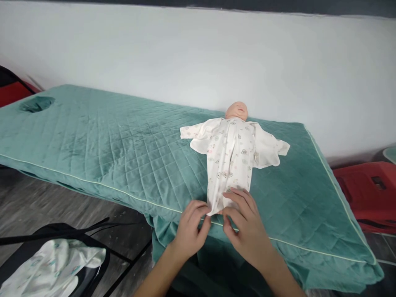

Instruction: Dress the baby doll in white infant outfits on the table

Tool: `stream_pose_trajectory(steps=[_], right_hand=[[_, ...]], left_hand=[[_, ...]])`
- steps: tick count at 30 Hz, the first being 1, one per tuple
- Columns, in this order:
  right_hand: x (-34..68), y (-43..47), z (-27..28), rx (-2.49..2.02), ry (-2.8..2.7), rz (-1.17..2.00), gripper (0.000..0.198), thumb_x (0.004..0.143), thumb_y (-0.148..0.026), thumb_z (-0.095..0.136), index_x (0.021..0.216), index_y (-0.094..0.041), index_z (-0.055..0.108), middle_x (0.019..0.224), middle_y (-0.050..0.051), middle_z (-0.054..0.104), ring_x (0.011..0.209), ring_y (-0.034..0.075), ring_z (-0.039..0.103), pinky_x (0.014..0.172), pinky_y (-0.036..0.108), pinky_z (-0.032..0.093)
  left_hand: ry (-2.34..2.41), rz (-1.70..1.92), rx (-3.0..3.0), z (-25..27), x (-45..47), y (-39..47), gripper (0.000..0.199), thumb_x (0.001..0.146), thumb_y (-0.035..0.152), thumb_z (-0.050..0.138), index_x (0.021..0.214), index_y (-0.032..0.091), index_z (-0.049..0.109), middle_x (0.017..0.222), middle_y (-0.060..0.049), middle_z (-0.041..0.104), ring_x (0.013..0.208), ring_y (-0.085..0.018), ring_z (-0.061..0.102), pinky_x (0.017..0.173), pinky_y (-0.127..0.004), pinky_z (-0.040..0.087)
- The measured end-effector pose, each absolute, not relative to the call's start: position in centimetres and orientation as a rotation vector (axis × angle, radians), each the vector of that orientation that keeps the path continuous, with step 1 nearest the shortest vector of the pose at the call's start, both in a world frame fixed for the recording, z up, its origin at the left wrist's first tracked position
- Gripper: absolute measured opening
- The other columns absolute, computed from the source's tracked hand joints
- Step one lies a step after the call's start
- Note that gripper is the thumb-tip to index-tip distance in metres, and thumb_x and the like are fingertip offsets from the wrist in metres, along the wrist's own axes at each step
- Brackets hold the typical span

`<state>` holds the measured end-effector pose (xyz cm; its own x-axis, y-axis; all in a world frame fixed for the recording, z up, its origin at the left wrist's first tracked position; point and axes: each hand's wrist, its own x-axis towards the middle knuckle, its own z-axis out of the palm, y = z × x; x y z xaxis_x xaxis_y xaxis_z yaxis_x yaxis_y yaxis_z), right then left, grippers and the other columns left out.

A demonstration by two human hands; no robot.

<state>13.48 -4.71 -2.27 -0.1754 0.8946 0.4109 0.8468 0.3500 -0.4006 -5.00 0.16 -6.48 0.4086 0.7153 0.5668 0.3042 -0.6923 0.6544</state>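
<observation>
A baby doll lies face up on the green quilted bed cover, its head toward the wall. It wears a white printed baby gown with both sleeves spread out to the sides; the doll's hands are hidden. At the bed's front edge, my left hand pinches the lower left corner of the hem. My right hand has bent fingers on the lower right of the hem, gripping the cloth there. A bit of the doll's skin-coloured foot shows between my hands.
The white wall borders the bed's far side. At lower left, a white printed cloth lies on a black chair. A red plastic piece stands beyond the bed's right end. The cover has a round hole at far left.
</observation>
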Motion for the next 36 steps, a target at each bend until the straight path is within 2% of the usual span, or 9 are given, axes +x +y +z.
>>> stream_pose_trajectory(steps=[7, 12, 21, 24, 27, 28, 31, 36], right_hand=[[12.8, -4.8, -3.3, -1.647, -2.043, 0.104, 0.022, 0.095, -0.013, 0.051, 0.113, -0.022, 0.058, 0.136, 0.007, 0.06, 0.138, 0.029, 0.044, 0.118, 0.06, 0.031], [13.0, -4.4, -3.7, -1.642, -2.031, 0.114, 0.013, 0.097, -0.015, 0.051, 0.105, -0.023, 0.058, 0.135, 0.005, 0.061, 0.138, 0.029, 0.045, 0.118, 0.06, 0.029], [13.5, -5.6, -2.3, -1.524, -2.032, 0.152, 0.01, 0.095, -0.014, 0.053, 0.096, -0.023, 0.057, 0.126, 0.006, 0.064, 0.136, 0.026, 0.047, 0.12, 0.057, 0.028], [14.9, -5.3, -2.1, -1.484, -2.051, 0.177, 0.014, 0.095, -0.022, 0.06, 0.108, -0.024, 0.059, 0.134, 0.009, 0.059, 0.136, 0.028, 0.048, 0.118, 0.057, 0.034], [18.3, -2.9, -1.8, -1.426, -1.873, 0.264, 0.042, 0.092, -0.03, 0.066, 0.131, -0.026, 0.053, 0.144, 0.012, 0.051, 0.135, 0.027, 0.05, 0.111, 0.048, 0.046], [19.8, -1.3, -1.5, -1.399, -1.757, 0.279, 0.042, 0.093, -0.03, 0.065, 0.132, -0.027, 0.052, 0.14, 0.011, 0.054, 0.133, 0.026, 0.052, 0.111, 0.047, 0.046], [24.0, 5.1, -0.6, -1.403, -1.461, 0.301, 0.033, 0.093, -0.034, 0.063, 0.124, -0.028, 0.057, 0.127, 0.007, 0.06, 0.122, 0.022, 0.058, 0.105, 0.044, 0.05], [28.0, 17.4, 0.7, -1.554, -1.32, 0.294, 0.028, 0.084, -0.036, 0.065, 0.106, -0.019, 0.066, 0.117, 0.011, 0.065, 0.113, 0.024, 0.061, 0.1, 0.043, 0.049]], left_hand=[[0.863, 1.184, 2.216, -7.0, -5.0, 0.4, 0.021, 0.09, 0.006, 0.055, 0.106, 0.019, 0.057, 0.097, -0.005, 0.064, 0.09, -0.015, 0.06, 0.079, -0.028, 0.052], [0.858, 1.188, 2.218, -6.6, -4.7, 0.3, 0.02, 0.09, 0.005, 0.055, 0.105, 0.019, 0.057, 0.097, -0.005, 0.063, 0.09, -0.015, 0.06, 0.079, -0.028, 0.052], [0.82, 1.176, 2.262, -6.5, -5.9, 0.6, 0.021, 0.088, 0.006, 0.054, 0.103, 0.02, 0.058, 0.095, -0.006, 0.063, 0.086, -0.017, 0.061, 0.075, -0.031, 0.052], [0.664, 1.1, 2.282, -5.6, -6.6, 2.1, 0.022, 0.088, 0.009, 0.055, 0.107, 0.02, 0.061, 0.096, -0.008, 0.065, 0.089, -0.019, 0.062, 0.078, -0.034, 0.053], [0.613, 0.991, 2.232, -4.2, -6.1, 6.7, 0.017, 0.093, 0.017, 0.054, 0.104, 0.021, 0.067, 0.098, -0.007, 0.069, 0.092, -0.018, 0.065, 0.081, -0.033, 0.053], [0.691, 0.997, 2.194, -3.6, -5.4, 8.9, 0.015, 0.095, 0.02, 0.054, 0.098, 0.02, 0.068, 0.096, -0.006, 0.07, 0.09, -0.017, 0.065, 0.081, -0.032, 0.053], [0.933, 1.027, 2.1, -2.2, -1.6, 17.0, 0.014, 0.092, 0.028, 0.059, 0.096, 0.02, 0.069, 0.098, -0.005, 0.07, 0.09, -0.017, 0.065, 0.085, -0.032, 0.052], [1.016, 1.02, 2.099, -1.2, 7.0, 28.7, 0.016, 0.086, 0.023, 0.06, 0.098, 0.018, 0.07, 0.111, -0.007, 0.071, 0.107, -0.02, 0.063, 0.096, -0.033, 0.05]])
